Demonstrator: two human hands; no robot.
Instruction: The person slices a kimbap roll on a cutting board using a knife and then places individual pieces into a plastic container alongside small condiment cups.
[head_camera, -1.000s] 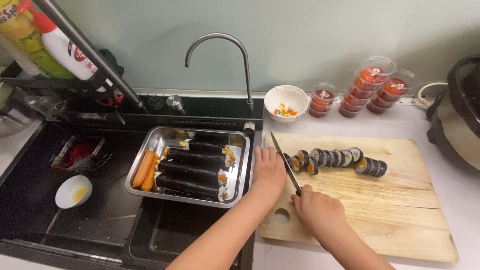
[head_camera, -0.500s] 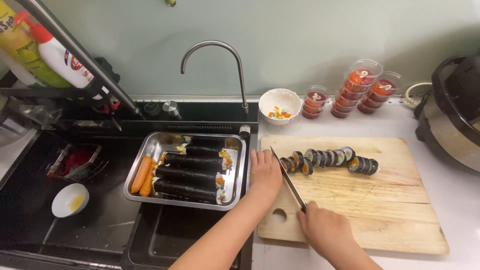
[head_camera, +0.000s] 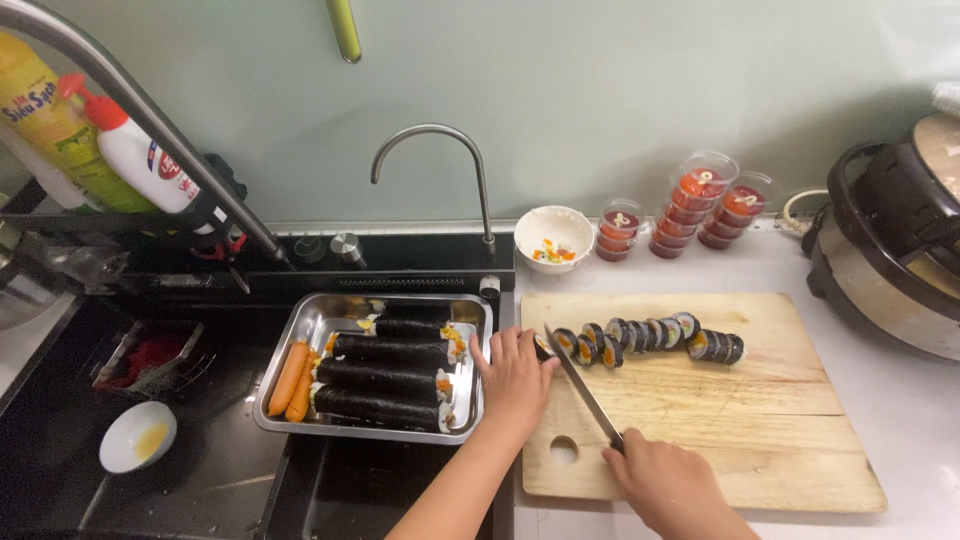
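- Right hand (head_camera: 670, 485) closed around knife (head_camera: 583, 390), blade angled at the roll's end.
- Left hand (head_camera: 515, 375) pins the seaweed roll (head_camera: 640, 337) on the cutting board (head_camera: 760, 430) (steadying it, fingers curled clear).
- Uncut rolls wait in the tray (head_camera: 300, 425).

A pale worktop (head_camera: 900, 420) carries a wooden cutting board (head_camera: 760, 440) at its middle. At twelve o'clock from the board stand a white bowl (head_camera: 553, 238) and stacked lidded sauce cups (head_camera: 700, 205). At three o'clock sits a dark cooker (head_camera: 895, 260). At nine o'clock a black sink (head_camera: 200, 470) is set in.
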